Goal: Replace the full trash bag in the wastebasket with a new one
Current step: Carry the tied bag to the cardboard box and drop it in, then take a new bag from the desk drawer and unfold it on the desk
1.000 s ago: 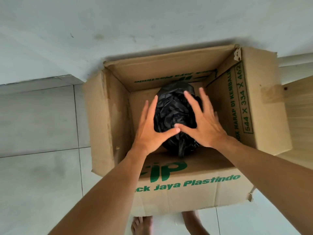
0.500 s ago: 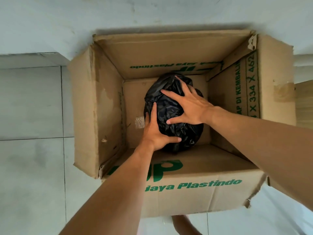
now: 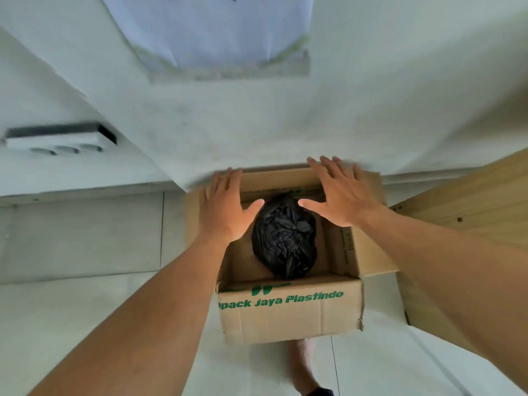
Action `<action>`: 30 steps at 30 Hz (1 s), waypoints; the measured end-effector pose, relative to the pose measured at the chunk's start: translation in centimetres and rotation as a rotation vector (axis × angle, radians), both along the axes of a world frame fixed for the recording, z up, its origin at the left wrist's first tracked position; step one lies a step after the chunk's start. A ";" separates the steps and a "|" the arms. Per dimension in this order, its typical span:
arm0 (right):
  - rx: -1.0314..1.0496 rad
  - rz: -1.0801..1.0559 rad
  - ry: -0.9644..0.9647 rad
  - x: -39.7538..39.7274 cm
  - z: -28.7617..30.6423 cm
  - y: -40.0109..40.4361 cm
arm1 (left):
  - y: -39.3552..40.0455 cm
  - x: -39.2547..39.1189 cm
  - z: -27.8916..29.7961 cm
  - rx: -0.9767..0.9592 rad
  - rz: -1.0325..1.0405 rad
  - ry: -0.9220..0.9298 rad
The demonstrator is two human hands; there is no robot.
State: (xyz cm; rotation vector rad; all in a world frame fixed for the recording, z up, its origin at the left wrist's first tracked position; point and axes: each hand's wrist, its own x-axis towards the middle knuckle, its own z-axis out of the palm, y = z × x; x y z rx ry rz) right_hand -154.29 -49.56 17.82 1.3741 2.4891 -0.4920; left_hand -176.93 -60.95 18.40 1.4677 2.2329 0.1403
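Note:
A full black trash bag (image 3: 284, 235), tied and crumpled, lies inside an open cardboard box (image 3: 288, 312) with green lettering on its front. My left hand (image 3: 225, 208) hovers above the box's left side, fingers spread, holding nothing. My right hand (image 3: 338, 192) is spread above the box's far right corner, also empty. Neither hand touches the bag. No wastebasket and no new bag appear in view.
The box stands on a pale tiled floor (image 3: 80, 310) against a white wall (image 3: 257, 124). A wooden panel (image 3: 471, 207) is at the right. A white socket strip (image 3: 60, 138) is mounted on the wall at left. My bare foot (image 3: 303, 367) is below the box.
Both hands have let go of the black bag and lifted out of the box with fingers spread. The view has pulled back and tilted up, so the box looks smaller.

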 end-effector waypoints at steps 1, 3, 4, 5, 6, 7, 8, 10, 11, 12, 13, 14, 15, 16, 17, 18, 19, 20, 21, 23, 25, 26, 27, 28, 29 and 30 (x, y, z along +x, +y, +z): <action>0.041 -0.024 -0.007 0.2 2.6 -0.2 | 0.1 -0.2 2.8 0.067 -0.009 0.046; 0.078 -0.052 -0.021 0.3 7.4 -1.2 | -0.2 -0.1 8.0 0.153 -0.030 0.079; 0.099 -0.065 -0.011 0.5 9.8 -1.9 | -0.7 0.0 10.8 0.187 -0.043 0.089; 0.123 -0.076 0.006 0.7 12.1 -2.9 | -1.3 0.3 13.4 0.217 -0.063 0.106; 0.149 -0.092 0.022 1.0 14.5 -3.9 | -2.0 0.6 16.1 0.238 -0.080 0.126; 0.170 -0.107 0.035 1.4 17.1 -4.9 | -2.7 1.0 18.8 0.263 -0.092 0.143; 0.183 -0.123 0.038 1.7 19.1 -5.9 | -3.3 1.5 20.9 0.283 -0.096 0.156; 0.233 -0.162 0.049 2.7 24.2 -8.5 | -5.0 2.5 26.2 0.353 -0.098 0.185; 0.261 -0.180 0.056 3.4 26.9 -9.9 | -5.9 3.3 28.9 0.390 -0.100 0.194; 0.293 -0.195 0.073 4.1 29.6 -11.4 | -6.9 4.2 31.7 0.435 -0.098 0.194; 0.321 -0.209 0.091 4.9 31.8 -12.6 | -7.7 5.1 33.8 0.469 -0.090 0.183; 0.347 -0.224 0.111 5.9 34.4 -14.2 | -8.7 6.4 36.5 0.494 -0.082 0.164; 0.370 -0.235 0.136 6.9 36.9 -15.8 | -9.8 7.7 38.9 0.518 -0.077 0.141; 0.388 -0.253 0.161 8.1 39.3 -17.5 | -11.0 9.1 41.3 0.538 -0.075 0.119; 0.411 -0.272 0.190 9.4 41.5 -19.3 | -12.2 10.7 43.5 0.568 -0.079 0.096; 0.433 -0.293 0.216 10.7 43.2 -20.7 | -13.3 12.1 45.3 0.596 -0.087 0.073; 0.457 -0.319 0.239 12.2 45.1 -22.4 | -14.5 13.8 47.2 0.625 -0.104 0.049; 0.477 -0.346 0.261 13.7 46.8 -24.0 | -15.7 15.4 48.8 0.653 -0.126 0.025; 0.492 -0.380 0.281 15.3 48.3 -25.6 | -16.8 17.2 50.3 0.679 -0.145 -0.002; 0.510 -0.430 0.321 18.1 50.6 -28.6 | -18.8 20.6 52.5 0.733 -0.165 -0.069; 0.532 -0.492 0.367 21.3 52.5 -31.6 | -20.5 24.5 54.4 0.787 -0.192 -0.147; 0.542 -0.536 0.391 23.0 53.3 -33.0 | -21.4 26.6 55.1 0.808 -0.202 -0.183; 0.555 -0.584 0.413 24.7 54.0 -34.3 | -22.3 28.8 55.6 0.823 -0.212 -0.219; 0.566 -0.626 0.437 26.1 54.5 -35.4 | -23.1 30.6 56.0 0.828 -0.216 -0.253; 0.578 -0.665 0.461 27.9 54.9 -36.7 | -24.1 32.8 56.3 0.827 -0.224 -0.285; 0.589 -0.696 0.482 29.6 55.2 -37.9 | -25.1 35.0 56.5 0.824 -0.231 -0.312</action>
